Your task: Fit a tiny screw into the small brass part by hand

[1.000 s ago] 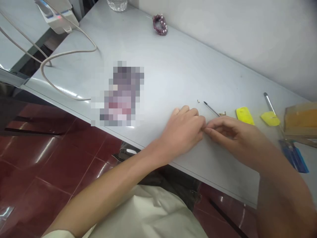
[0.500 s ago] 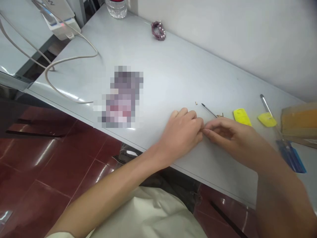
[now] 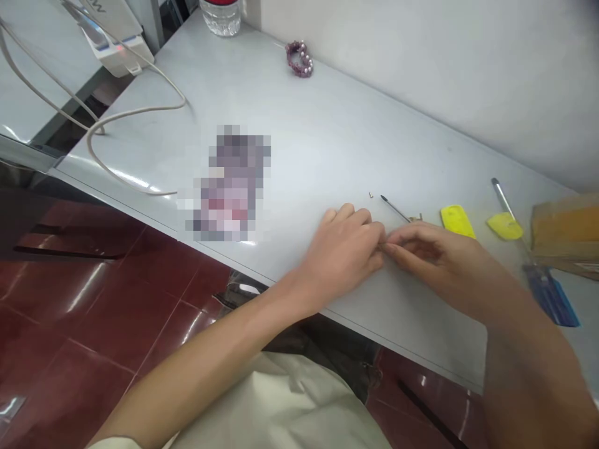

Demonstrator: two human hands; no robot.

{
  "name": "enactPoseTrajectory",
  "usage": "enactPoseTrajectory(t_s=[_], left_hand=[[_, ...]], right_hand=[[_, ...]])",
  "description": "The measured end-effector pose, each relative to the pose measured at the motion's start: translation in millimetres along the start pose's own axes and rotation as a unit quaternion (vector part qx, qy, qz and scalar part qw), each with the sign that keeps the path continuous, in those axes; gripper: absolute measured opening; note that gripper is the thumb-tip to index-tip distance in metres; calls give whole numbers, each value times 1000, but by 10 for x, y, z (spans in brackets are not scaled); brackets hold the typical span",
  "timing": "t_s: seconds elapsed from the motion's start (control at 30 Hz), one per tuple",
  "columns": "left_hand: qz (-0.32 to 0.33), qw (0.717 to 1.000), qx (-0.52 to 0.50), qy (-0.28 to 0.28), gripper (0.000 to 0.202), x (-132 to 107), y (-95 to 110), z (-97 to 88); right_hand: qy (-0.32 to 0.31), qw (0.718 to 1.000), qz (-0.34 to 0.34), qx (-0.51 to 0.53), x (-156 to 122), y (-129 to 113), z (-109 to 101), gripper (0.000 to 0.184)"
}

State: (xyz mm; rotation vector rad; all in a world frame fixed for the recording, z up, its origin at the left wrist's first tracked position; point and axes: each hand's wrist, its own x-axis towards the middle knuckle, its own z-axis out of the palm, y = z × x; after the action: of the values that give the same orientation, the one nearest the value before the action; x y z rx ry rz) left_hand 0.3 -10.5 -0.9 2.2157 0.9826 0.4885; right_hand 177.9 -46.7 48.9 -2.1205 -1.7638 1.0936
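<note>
Head view: left hand (image 3: 341, 249) and right hand (image 3: 430, 255) closed in pinch, meeting over white tabletop (image 3: 327, 125); fingertips (image 3: 390, 248) touching, anything held too small to see. Tiny brass pin (image 3: 370, 194) and thin dark rod (image 3: 395, 209) lie loose just far of hands, brass bits (image 3: 415, 218) at rod's right end. Cardboard box (image 3: 566, 234) right, contents hidden. Glass jar (image 3: 219, 17) far, red-capped.
</note>
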Motion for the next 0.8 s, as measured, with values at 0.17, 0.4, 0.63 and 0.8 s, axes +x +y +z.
enactPoseTrajectory(t_s=[0.17, 0.4, 0.63, 0.8], left_hand=[[11, 1000, -3, -7, 12, 0, -25, -18], [16, 1000, 3, -7, 13, -24, -6, -18], [-6, 1000, 29, -4, 14, -57, 87, 52], [-9, 999, 30, -8, 13, -68, 105, 48]], right_hand=[[-4, 1000, -28, -14, -11, -7, -3, 32], [1, 998, -52, -29, -22, 35, 17, 29], [1, 998, -48, -38, -35, 41, 26, 24], [-7, 999, -31, -35, -44, 33, 15, 23]])
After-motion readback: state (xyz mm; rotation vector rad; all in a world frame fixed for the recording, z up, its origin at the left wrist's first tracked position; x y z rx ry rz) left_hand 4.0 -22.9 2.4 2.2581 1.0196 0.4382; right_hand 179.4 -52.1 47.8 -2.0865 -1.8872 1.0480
